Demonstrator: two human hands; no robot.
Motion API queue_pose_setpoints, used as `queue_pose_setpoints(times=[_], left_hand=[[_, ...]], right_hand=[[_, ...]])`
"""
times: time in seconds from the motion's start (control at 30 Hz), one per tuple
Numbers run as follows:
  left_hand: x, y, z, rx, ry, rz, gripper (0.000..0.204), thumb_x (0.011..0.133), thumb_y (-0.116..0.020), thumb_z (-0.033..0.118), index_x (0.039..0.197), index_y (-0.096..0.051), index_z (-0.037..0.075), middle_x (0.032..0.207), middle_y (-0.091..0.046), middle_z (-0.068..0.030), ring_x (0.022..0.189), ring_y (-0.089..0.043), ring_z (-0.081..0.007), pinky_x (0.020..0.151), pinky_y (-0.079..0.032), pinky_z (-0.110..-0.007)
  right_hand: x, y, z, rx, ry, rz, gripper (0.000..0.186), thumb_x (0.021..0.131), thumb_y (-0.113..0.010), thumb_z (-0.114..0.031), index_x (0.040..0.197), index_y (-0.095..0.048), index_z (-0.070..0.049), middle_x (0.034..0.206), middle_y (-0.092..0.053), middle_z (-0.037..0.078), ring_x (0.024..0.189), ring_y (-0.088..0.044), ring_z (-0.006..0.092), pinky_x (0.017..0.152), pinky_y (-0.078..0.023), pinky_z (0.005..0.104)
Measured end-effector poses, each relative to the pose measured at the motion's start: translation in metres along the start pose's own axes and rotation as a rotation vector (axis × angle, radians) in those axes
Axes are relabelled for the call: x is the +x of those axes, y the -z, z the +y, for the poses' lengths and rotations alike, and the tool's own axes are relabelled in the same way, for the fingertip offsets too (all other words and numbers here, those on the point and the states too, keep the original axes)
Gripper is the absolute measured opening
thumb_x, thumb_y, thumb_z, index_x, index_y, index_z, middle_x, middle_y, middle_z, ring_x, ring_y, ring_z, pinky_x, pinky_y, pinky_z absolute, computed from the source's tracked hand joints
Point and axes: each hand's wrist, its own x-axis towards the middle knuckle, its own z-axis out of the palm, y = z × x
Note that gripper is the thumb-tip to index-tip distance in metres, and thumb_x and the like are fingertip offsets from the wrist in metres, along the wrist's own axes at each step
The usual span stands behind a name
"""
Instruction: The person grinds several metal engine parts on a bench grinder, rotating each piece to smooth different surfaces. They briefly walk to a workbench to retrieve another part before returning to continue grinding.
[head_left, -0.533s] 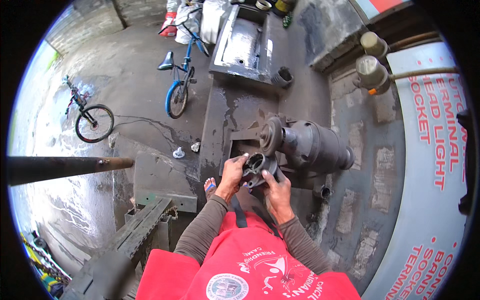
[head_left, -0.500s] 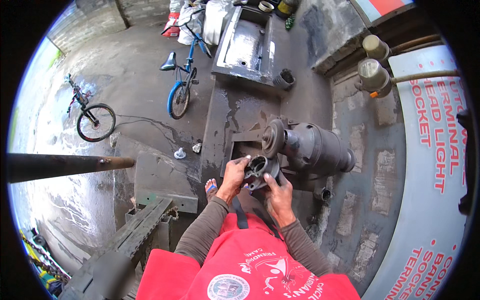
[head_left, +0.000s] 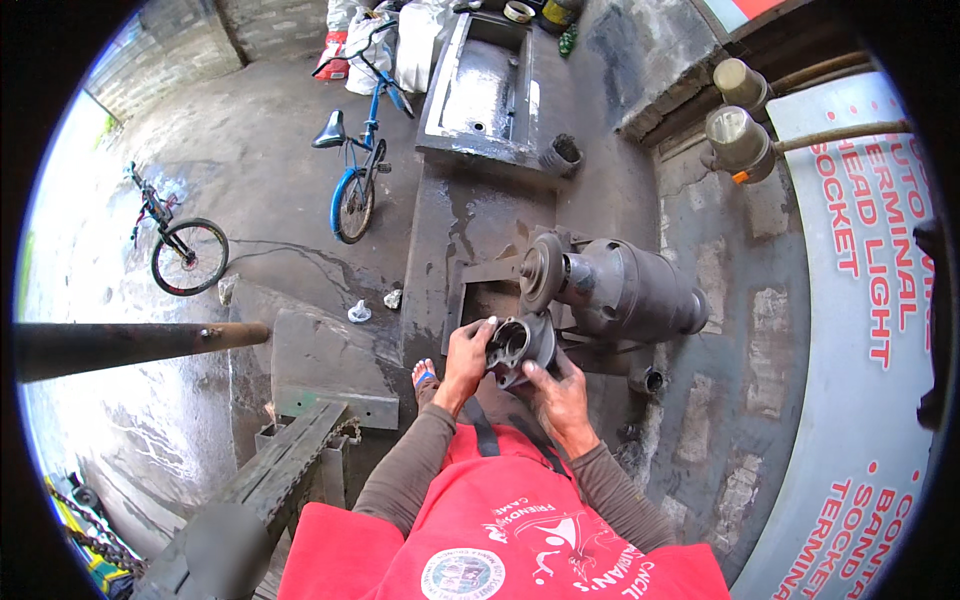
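My left hand (head_left: 468, 355) grips the upper left of a hollow grey metal housing (head_left: 530, 340) with a round opening and a flanged edge. My right hand (head_left: 562, 400) has its fingers wrapped round the right side, with the thumb at its lower rim. The housing is held just in front of a grey bench grinder (head_left: 625, 290), whose wheel (head_left: 543, 273) sits at the motor's left end on a stand. Red cloth over my body fills the lower middle, with a bare foot in a blue flip-flop beside my left hand.
A blue bicycle (head_left: 353, 200) and a dark bicycle (head_left: 190, 256) stand at left. A horizontal pole (head_left: 140, 347) and steel beam (head_left: 285, 460) are nearby. Behind are a metal basin (head_left: 435, 135) and sacks (head_left: 415, 50). A signboard (head_left: 850, 400) and concrete wall line the right.
The housing has turned slightly in my hands, showing its opening at a different angle. The surroundings have shifted a little in the picture as my head moved.
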Motion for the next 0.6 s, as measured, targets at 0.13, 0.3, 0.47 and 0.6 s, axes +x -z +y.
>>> queue_pose_setpoints(times=[0.13,0.3,0.47,0.6], left_hand=[[-0.023,0.0,0.015,0.217,-0.251,-0.007,0.035,0.098,-0.068,0.022,0.121,-0.068,-0.005,0.098,-0.076,-0.0086,0.093,-0.067,-0.0132,0.086,-0.053,-0.029],[-0.027,-0.004,0.034,0.206,-0.399,0.072,0.038,0.097,-0.072,0.022,0.125,-0.065,-0.002,0.111,-0.074,-0.0133,0.104,-0.068,-0.0182,0.091,-0.053,-0.031],[-0.007,0.003,0.02,-0.057,-0.048,0.074,0.056,0.111,-0.036,0.039,0.12,-0.068,-0.007,0.111,-0.074,-0.0156,0.095,-0.07,-0.0217,0.088,-0.053,-0.035],[0.02,-0.014,0.005,0.432,-0.265,0.335,0.047,0.109,-0.039,0.031,0.108,-0.068,-0.005,0.101,-0.07,-0.0248,0.094,-0.067,-0.036,0.084,-0.049,-0.044]], right_hand=[[-0.012,0.028,-0.007,0.416,-0.385,-0.116,0.056,0.095,-0.071,-0.012,0.146,-0.047,-0.006,0.131,-0.064,0.011,0.114,-0.068,0.028,0.09,-0.061,0.0468],[0.029,0.026,0.013,0.175,-0.186,-0.104,0.056,0.093,-0.075,-0.016,0.14,-0.048,-0.005,0.128,-0.064,0.011,0.112,-0.068,0.0287,0.088,-0.062,0.0483],[0.051,0.023,0.023,0.156,-0.237,-0.047,0.055,0.09,-0.078,-0.018,0.136,-0.052,-0.002,0.123,-0.067,0.014,0.107,-0.07,0.0304,0.085,-0.062,0.05],[0.05,0.026,0.021,0.303,-0.348,0.026,0.051,0.089,-0.079,-0.018,0.13,-0.057,0.003,0.118,-0.07,0.019,0.103,-0.072,0.0322,0.086,-0.062,0.0529]])
